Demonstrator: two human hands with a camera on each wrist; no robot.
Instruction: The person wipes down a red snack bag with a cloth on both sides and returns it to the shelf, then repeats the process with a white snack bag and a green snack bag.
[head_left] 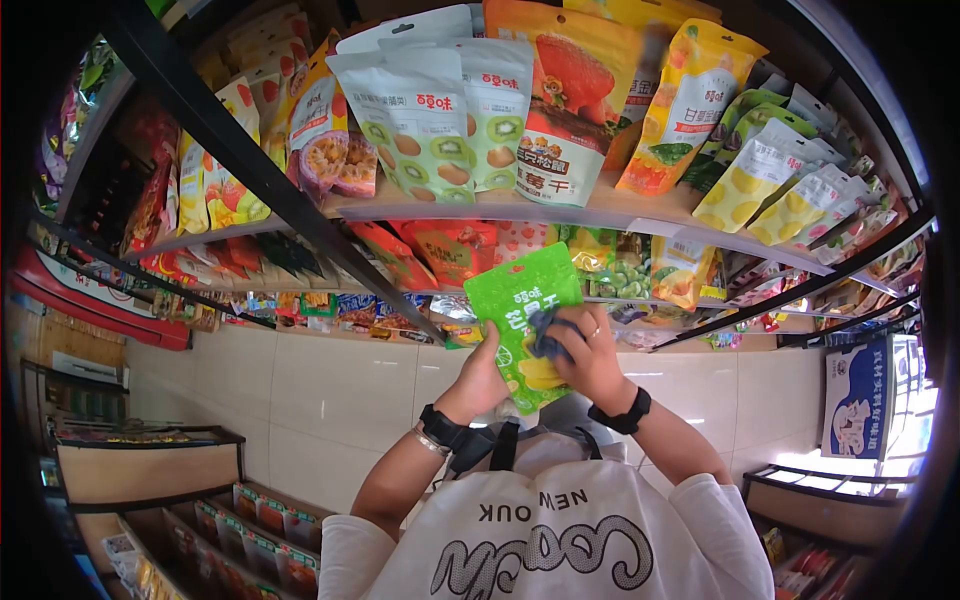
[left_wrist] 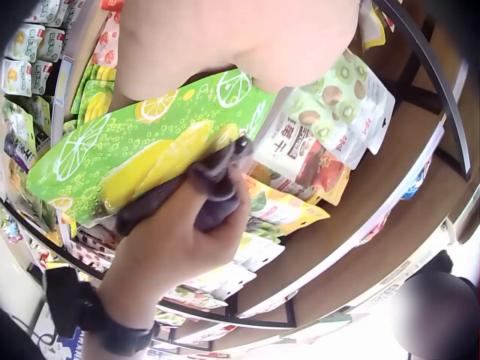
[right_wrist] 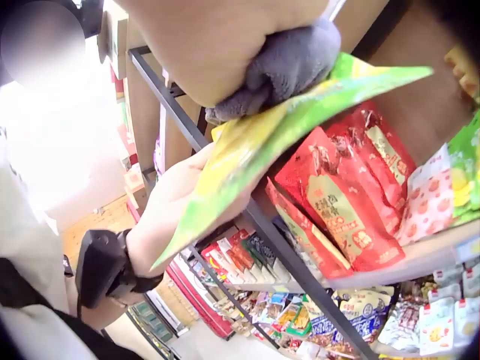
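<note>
A bright green snack pouch (head_left: 513,290) with yellow fruit and lemon slices printed on it is held up over the person's lap. My left hand (head_left: 482,378) grips its left edge, the thumb lying on the printed front. In my right hand (head_left: 592,362) is a bunched dark grey-blue cloth (head_left: 553,338), held against the front of the pouch. The left wrist view shows the cloth (left_wrist: 217,187) gripped by the right hand (left_wrist: 176,244) over the yellow print. Seen edge-on in the right wrist view, the pouch (right_wrist: 300,120) bends slightly under the cloth (right_wrist: 289,67).
A shelf ahead (head_left: 620,217) carries kiwi pouches (head_left: 425,140), an orange strawberry pouch (head_left: 565,95) and other bagged snacks. Red pouches (head_left: 452,248) stand on the tier below. A dark diagonal post (head_left: 270,170) crosses at left. Low display bins (head_left: 150,470) stand behind on the left.
</note>
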